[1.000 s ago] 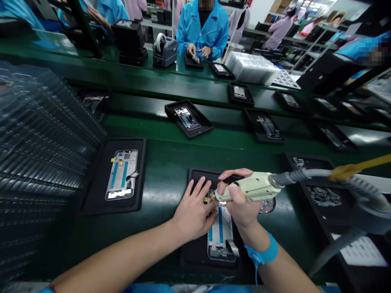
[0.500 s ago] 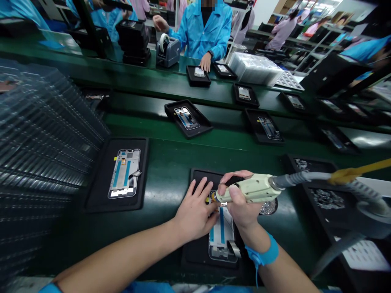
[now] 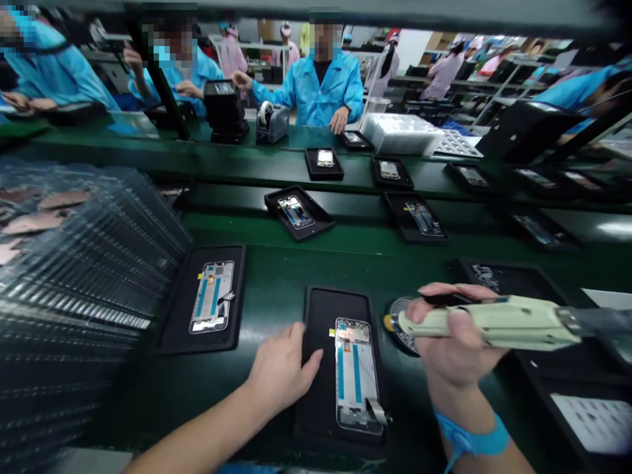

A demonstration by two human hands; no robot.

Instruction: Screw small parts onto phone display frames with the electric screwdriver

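Head view, entries listed left to right.

Clear plastic trays (image 3: 143, 257): a tall stack at the left of the green table (image 3: 276, 270).

Side phone frame (image 3: 212, 299): one, lying in its own black tray (image 3: 175, 322), yellow tab at its left edge.

Left hand (image 3: 281, 365): one, bare, fingers loosely curled and, from where I stand, holding nothing. Thumb extends over the left border of the central tray (image 3: 340, 303); whether it touches, I cannot tell.

Central phone frame (image 3: 356, 378): one, lying in the right part of the central tray, between the hands. Long axis runs away from the person, far end leaning slightly left. From the left fingers it lies just to the right; from the right fingers, to the left and farther off. Left hand the nearer.

Round dish (image 3: 397, 344): one, just beside the central tray's right edge; glittering contents too small to identify.

Power driver (image 3: 518, 322): one, pale green, nearly level, yellow tip pointing left at the dish, apart from the central phone frame.

Right hand (image 3: 459, 349): one, fingers wrapped around the power driver; blue band (image 3: 476, 438) at the wrist.
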